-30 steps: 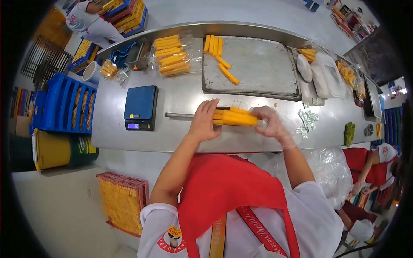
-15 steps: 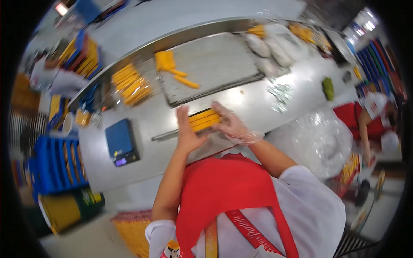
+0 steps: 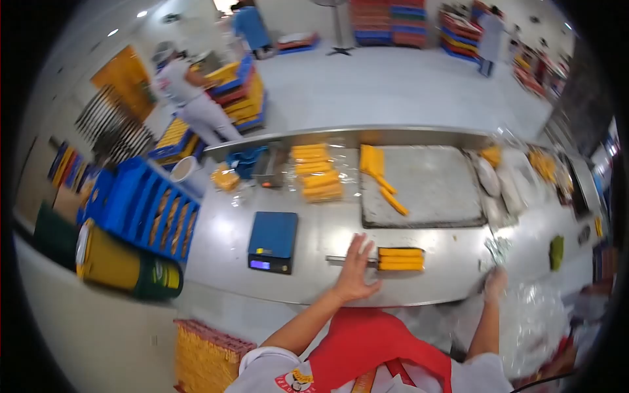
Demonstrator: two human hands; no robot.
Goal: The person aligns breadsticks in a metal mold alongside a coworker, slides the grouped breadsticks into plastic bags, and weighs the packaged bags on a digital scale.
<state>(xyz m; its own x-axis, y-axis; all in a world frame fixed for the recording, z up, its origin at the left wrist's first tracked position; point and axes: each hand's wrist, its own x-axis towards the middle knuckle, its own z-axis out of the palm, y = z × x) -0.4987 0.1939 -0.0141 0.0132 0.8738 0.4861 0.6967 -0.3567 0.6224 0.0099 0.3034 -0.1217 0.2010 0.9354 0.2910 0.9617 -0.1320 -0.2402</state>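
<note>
Several yellow sticks [image 3: 401,259] lie side by side in a dark metal holder on the steel table [image 3: 314,281]. My left hand [image 3: 356,275] rests over the holder's metal bar [image 3: 335,259], at the left end of the sticks, with its fingers spread. Far to the right, at the table's front edge, my gloved right hand [image 3: 496,283] is at a small pile of silvery pieces [image 3: 498,249]. Its fingers are blurred, and whether they hold a piece cannot be made out. The blue scale [image 3: 272,236] stands left of my left hand.
Behind are bagged yellow sticks [image 3: 317,173] and a metal tray [image 3: 432,190] with more sticks. White bags [image 3: 508,187] and a green cloth [image 3: 556,253] are at the right. Clear plastic [image 3: 531,321] hangs at the front right. Blue crates [image 3: 141,203] stand left. Co-workers are beyond.
My right hand has left the sticks and moved right to the silvery pieces. My left hand has stayed near the holder, its fingers now spread. The view has tilted up and shows more of the room.
</note>
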